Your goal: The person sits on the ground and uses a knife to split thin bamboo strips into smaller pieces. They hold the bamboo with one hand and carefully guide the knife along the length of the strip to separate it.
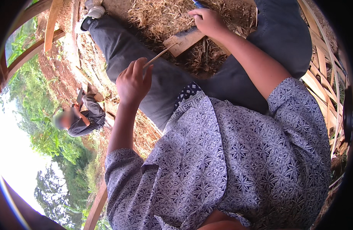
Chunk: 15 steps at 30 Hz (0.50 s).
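My left hand (133,82) is closed round the lower end of a thin pale wooden stick (163,53), which slants up to the right over my leg. The stick's far tip lies over a flat piece of wood (186,42) that has a dark strip along its upper edge. My right hand (209,22) is closed in a fist just above that wood, its index finger pointing left. Beside the fist, at the top edge, shows a blue object (199,4). Whether the fist grips it is unclear, and what the fingers enclose is hidden.
Shavings (153,17) cover the ground between my spread legs in dark trousers (126,51). Long split strips (322,88) are heaped at the right. Another person (88,117) sits farther off at the left with a long blade. Wooden beams (34,50) stand along the left rim.
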Each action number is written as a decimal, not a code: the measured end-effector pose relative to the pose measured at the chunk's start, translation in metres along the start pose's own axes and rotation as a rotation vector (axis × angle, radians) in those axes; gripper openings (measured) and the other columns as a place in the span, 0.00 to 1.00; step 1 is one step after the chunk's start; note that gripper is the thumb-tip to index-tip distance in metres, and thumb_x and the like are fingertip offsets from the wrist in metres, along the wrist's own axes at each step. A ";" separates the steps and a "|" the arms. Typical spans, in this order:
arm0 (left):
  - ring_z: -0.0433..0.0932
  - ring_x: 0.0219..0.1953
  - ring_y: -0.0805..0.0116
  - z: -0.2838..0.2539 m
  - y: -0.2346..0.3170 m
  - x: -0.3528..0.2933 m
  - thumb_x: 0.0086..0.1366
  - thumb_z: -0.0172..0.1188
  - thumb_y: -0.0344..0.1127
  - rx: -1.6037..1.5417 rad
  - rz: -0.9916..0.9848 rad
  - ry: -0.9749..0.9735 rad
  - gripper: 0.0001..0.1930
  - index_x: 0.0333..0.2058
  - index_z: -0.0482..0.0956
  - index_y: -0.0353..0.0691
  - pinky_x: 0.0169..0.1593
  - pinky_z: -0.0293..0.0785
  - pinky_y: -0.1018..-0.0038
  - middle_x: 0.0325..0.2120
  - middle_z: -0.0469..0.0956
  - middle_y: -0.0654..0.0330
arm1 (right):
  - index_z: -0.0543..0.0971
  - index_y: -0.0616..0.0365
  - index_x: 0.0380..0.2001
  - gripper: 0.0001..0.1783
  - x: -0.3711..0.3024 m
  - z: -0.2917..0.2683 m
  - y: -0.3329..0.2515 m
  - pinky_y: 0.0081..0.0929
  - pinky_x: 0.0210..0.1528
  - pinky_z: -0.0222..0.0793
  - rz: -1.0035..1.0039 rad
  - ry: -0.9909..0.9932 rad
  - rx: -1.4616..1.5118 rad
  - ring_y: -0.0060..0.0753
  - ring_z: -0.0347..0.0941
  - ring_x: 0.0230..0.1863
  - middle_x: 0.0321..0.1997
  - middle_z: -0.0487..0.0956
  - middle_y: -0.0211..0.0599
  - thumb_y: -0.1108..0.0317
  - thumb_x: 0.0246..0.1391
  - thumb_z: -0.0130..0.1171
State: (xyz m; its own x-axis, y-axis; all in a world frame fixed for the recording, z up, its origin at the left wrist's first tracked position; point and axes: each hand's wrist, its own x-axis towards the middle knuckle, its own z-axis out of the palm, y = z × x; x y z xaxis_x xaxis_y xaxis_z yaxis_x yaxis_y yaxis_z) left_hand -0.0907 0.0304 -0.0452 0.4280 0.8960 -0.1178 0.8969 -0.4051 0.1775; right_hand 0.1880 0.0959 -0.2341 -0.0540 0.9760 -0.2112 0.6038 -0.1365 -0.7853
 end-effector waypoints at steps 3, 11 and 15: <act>0.85 0.29 0.58 0.005 0.004 0.001 0.66 0.66 0.38 -0.054 -0.019 0.001 0.07 0.41 0.79 0.46 0.31 0.80 0.65 0.33 0.84 0.62 | 0.81 0.58 0.52 0.20 0.031 -0.009 0.046 0.26 0.29 0.74 0.096 0.215 0.060 0.24 0.78 0.25 0.26 0.80 0.34 0.54 0.70 0.54; 0.82 0.26 0.55 0.031 0.011 -0.007 0.70 0.61 0.37 -0.182 -0.110 0.087 0.05 0.35 0.77 0.45 0.29 0.76 0.63 0.27 0.81 0.60 | 0.84 0.53 0.46 0.18 0.015 -0.076 0.047 0.29 0.38 0.71 0.110 -0.147 -0.038 0.24 0.76 0.35 0.33 0.81 0.28 0.54 0.60 0.65; 0.82 0.27 0.52 0.049 0.009 -0.008 0.70 0.60 0.35 -0.221 -0.174 0.110 0.05 0.35 0.76 0.43 0.30 0.75 0.60 0.26 0.82 0.57 | 0.82 0.58 0.40 0.11 -0.003 -0.166 -0.029 0.20 0.30 0.69 0.095 0.073 0.362 0.17 0.74 0.28 0.27 0.78 0.25 0.62 0.66 0.60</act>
State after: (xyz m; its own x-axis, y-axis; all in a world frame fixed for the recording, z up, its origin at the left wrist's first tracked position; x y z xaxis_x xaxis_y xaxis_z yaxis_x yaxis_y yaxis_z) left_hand -0.0802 0.0108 -0.0902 0.2446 0.9677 -0.0610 0.9045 -0.2051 0.3739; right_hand 0.3021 0.1250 -0.1140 0.0536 0.9639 -0.2607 0.2830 -0.2651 -0.9218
